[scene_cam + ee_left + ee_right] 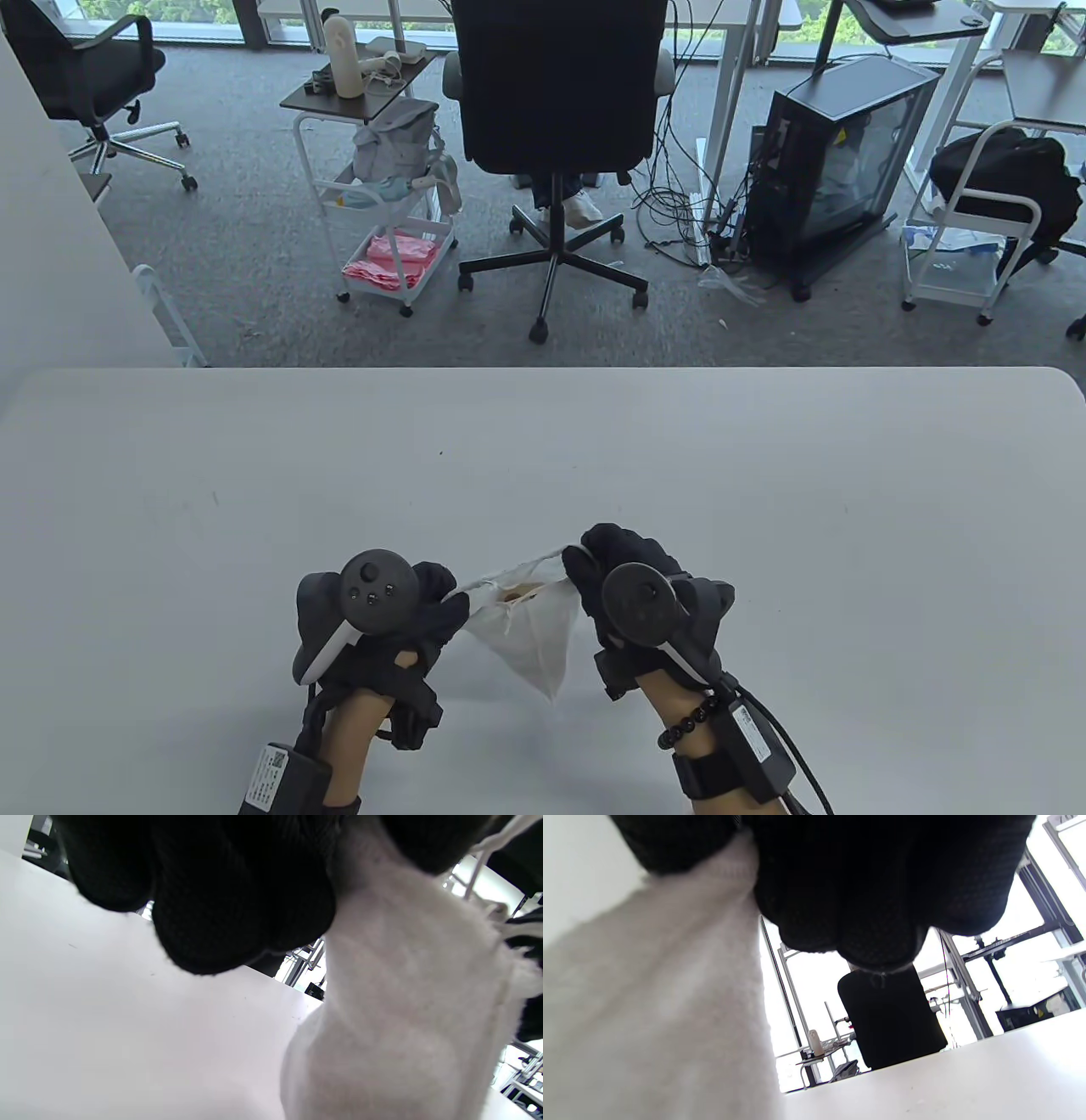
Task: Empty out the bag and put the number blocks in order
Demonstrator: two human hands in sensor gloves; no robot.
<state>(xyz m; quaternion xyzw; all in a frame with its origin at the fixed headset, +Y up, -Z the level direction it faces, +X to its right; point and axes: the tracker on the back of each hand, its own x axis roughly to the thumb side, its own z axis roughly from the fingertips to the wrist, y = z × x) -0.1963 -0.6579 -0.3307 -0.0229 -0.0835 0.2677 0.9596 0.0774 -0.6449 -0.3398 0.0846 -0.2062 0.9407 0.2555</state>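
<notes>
A small white cloth drawstring bag hangs between my two hands near the table's front edge, mouth upward and stretched open. Something tan shows inside the mouth; no number is readable. My left hand grips the bag's left rim. My right hand grips the right rim, a little higher. The bag fills the right of the left wrist view and the left of the right wrist view, below the curled gloved fingers. No blocks lie on the table.
The white table stretches wide behind and beside the hands. Beyond its far edge stand a black office chair, a white cart and a computer case on the floor.
</notes>
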